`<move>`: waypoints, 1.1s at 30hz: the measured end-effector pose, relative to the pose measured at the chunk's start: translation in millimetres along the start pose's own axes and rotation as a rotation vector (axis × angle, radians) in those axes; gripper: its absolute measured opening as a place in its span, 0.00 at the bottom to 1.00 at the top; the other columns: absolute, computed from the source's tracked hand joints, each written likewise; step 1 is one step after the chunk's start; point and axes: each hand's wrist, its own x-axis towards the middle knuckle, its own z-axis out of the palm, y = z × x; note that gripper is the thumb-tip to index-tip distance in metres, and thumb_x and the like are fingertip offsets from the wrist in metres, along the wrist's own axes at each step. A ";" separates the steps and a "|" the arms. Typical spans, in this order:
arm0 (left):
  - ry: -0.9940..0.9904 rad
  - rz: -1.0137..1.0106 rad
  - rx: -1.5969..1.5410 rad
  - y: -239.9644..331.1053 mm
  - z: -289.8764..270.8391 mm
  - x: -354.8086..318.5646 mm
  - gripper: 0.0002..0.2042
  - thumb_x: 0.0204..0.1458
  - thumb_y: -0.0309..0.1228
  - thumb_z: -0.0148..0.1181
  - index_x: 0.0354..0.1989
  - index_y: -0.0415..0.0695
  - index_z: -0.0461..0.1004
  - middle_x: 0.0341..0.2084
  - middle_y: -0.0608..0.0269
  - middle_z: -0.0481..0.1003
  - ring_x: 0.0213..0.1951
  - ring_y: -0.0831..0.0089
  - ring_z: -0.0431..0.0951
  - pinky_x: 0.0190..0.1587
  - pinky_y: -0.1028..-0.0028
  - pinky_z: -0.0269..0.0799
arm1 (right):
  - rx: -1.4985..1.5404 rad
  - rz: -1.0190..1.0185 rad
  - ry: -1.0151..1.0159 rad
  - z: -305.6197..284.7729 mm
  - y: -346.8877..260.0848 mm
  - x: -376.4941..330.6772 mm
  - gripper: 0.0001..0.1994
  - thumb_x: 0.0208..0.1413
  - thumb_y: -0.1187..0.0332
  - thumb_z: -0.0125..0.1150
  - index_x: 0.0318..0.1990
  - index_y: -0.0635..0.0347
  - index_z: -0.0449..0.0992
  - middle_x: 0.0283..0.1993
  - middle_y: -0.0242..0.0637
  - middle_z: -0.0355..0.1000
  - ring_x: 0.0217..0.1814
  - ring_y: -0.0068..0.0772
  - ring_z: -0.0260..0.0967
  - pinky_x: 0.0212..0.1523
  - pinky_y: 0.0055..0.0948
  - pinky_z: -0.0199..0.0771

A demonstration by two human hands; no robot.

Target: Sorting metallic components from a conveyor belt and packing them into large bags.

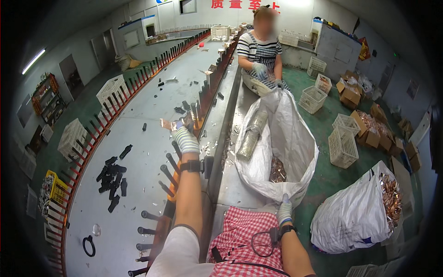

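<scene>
My left hand, in a striped glove with grey fingers, reaches over the metal table beside the row of upright black pegs. Its fingers are closed at a flat copper-coloured piece with a notched edge, which sticks out to the left. My right hand, gloved too, grips the near rim of a big white woven sack, thumb up. Inside the sack lie small copper-coloured pieces. A long bundle wrapped in clear plastic leans over the sack's left side.
Black plastic parts lie piled on the metal table. Across the sack sits a co-worker with gloved hands over its far rim. A second full sack stands on the right floor, with white crates and cardboard boxes beyond.
</scene>
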 end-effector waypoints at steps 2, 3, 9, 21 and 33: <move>0.005 -0.013 -0.132 10.6 -10.7 -2.6 0.11 0.49 0.22 0.52 0.41 0.43 0.63 0.30 0.64 0.68 0.30 0.71 0.73 0.37 0.72 0.76 | -0.012 0.014 0.009 5.9 -2.9 -3.6 0.25 0.53 0.41 0.49 0.35 0.58 0.72 0.22 0.27 0.63 0.17 0.19 0.53 0.15 0.23 0.53; 0.020 -0.027 -0.164 18.9 -9.3 -7.9 0.10 0.48 0.21 0.53 0.39 0.44 0.63 0.29 0.65 0.67 0.30 0.71 0.73 0.37 0.71 0.77 | -0.012 0.009 0.005 6.8 -6.5 -4.8 0.25 0.53 0.41 0.49 0.35 0.58 0.72 0.22 0.27 0.63 0.17 0.19 0.53 0.15 0.23 0.53; 0.009 -0.024 -0.273 44.7 -37.6 -31.9 0.09 0.42 0.15 0.55 0.29 0.44 0.67 0.30 0.65 0.71 0.30 0.71 0.74 0.36 0.75 0.78 | -0.106 0.045 0.036 9.6 -15.4 -13.1 0.26 0.53 0.41 0.49 0.37 0.58 0.73 0.22 0.27 0.63 0.17 0.20 0.54 0.15 0.24 0.55; 0.168 0.240 -0.107 88.7 -55.2 -73.7 0.19 0.44 0.16 0.59 0.45 0.45 0.65 0.40 0.62 0.68 0.38 0.73 0.73 0.39 0.78 0.76 | -0.012 -0.016 -0.036 7.7 -2.7 4.1 0.27 0.56 0.43 0.45 0.37 0.63 0.74 0.28 0.31 0.68 0.24 0.24 0.58 0.27 0.27 0.60; 0.153 0.380 -0.115 128.3 -51.5 -147.0 0.12 0.57 0.29 0.51 0.44 0.34 0.69 0.37 0.58 0.74 0.36 0.77 0.75 0.38 0.83 0.76 | 0.090 0.041 -0.064 -8.7 5.3 24.5 0.22 0.54 0.50 0.55 0.49 0.57 0.69 0.42 0.34 0.71 0.40 0.34 0.69 0.39 0.36 0.71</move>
